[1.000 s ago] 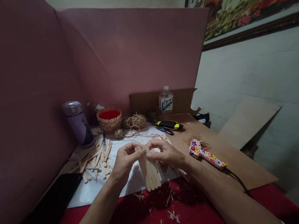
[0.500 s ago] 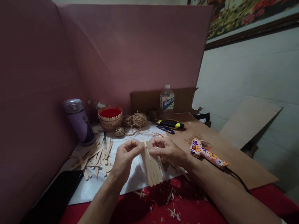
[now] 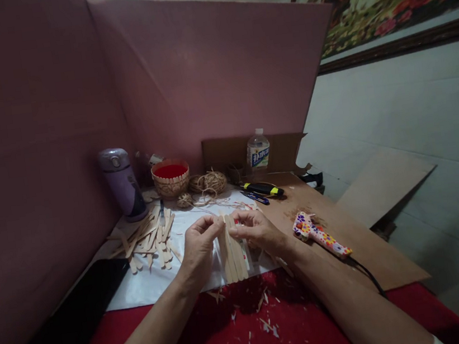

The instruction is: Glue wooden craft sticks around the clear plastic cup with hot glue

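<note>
My left hand (image 3: pixel 199 246) and my right hand (image 3: pixel 257 230) both pinch the top of a small panel of joined wooden craft sticks (image 3: pixel 232 255). The panel hangs upright between them, its lower end just above the white sheet (image 3: pixel 151 281). Fingers of both hands are curled closed around the stick tops. A loose pile of craft sticks (image 3: pixel 149 240) lies to the left of my left hand. A colourfully spotted glue gun (image 3: pixel 320 235) rests on the cardboard (image 3: pixel 349 246) to the right of my right hand, its cord trailing toward me.
At the back stand a purple flask (image 3: pixel 123 183), a woven bowl with red inside (image 3: pixel 170 177), twine balls (image 3: pixel 208 183), a water bottle (image 3: pixel 258 151), a yellow-black cutter (image 3: pixel 263 189) and a pen (image 3: pixel 253 196). A black phone (image 3: pixel 96 285) lies left. Wood shavings litter the red cloth (image 3: pixel 250 327). Pink partitions (image 3: pixel 38 135) wall the left and back.
The stick panel has turned more upright and dropped slightly toward the white sheet, with both hands staying on its top. The camera view has shifted a little.
</note>
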Demonstrator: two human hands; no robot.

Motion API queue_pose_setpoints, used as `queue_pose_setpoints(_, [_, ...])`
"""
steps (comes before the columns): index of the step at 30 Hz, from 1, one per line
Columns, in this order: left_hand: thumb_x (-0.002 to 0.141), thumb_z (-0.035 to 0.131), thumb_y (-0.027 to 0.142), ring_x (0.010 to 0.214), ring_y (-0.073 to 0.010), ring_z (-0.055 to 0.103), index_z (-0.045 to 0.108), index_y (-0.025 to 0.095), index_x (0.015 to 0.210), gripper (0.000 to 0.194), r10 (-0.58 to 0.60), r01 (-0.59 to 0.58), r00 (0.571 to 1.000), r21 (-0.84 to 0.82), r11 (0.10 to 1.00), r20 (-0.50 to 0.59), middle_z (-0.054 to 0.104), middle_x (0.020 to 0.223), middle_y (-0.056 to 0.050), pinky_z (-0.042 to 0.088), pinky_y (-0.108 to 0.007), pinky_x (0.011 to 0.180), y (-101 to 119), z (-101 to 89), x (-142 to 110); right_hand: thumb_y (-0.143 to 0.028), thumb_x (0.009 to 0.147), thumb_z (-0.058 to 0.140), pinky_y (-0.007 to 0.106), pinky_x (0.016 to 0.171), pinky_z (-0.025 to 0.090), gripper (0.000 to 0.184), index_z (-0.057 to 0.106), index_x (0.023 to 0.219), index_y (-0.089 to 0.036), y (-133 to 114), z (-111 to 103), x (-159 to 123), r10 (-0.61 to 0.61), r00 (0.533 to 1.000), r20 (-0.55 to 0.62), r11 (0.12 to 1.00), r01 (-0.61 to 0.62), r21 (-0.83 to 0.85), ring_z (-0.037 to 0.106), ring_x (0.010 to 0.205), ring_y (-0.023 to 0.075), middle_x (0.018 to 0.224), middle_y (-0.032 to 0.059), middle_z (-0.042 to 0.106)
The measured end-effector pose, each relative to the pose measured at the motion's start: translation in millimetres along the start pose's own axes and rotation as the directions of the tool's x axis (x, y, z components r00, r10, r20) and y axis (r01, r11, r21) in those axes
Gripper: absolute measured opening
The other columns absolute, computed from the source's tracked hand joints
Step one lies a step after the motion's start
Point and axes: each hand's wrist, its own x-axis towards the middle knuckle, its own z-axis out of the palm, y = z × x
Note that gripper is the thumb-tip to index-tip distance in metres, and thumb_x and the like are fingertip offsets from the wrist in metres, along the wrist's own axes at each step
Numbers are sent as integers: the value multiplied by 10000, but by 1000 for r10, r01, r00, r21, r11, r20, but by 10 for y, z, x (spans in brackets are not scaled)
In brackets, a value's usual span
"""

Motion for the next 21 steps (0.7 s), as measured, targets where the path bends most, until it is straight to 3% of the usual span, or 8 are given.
queue_pose_setpoints(11, [577, 843, 298, 584, -84, 484, 611, 135, 640, 290, 3, -3, 1000, 7, 1000, -25, 573, 623, 24, 409, -208, 592, -20, 13, -23, -363, 728, 696, 208, 504, 300, 233, 591, 723, -155, 8, -1, -6, -31, 999, 8, 999, 31, -22, 377, 569, 85, 659, -35, 457])
queue_pose_setpoints(16, [574, 842, 297, 555, -79, 472, 595, 139, 627, 298, -4, 4, 1000, 9, 1000, -19, 556, 597, 33, 395, -207, 562, -18, 26, -38, -381, 725, 697, 205, 445, 248, 244, 588, 740, -163, 13, 0, -11, 17, 1000, 18, 1000, -17, -6, 326, 507, 69, 647, -46, 440])
queue_pose_setpoints(21, [565, 846, 295, 537, -70, 459, 587, 138, 614, 306, -7, 7, 1000, -2, 1000, -14, 543, 579, 40, 385, -198, 547, -7, 43, -44, -368, 725, 702, 202, 435, 237, 238, 579, 710, -165, 0, 11, -24, -15, 1000, 14, 1000, 15, -13, 327, 509, 68, 639, -44, 447])
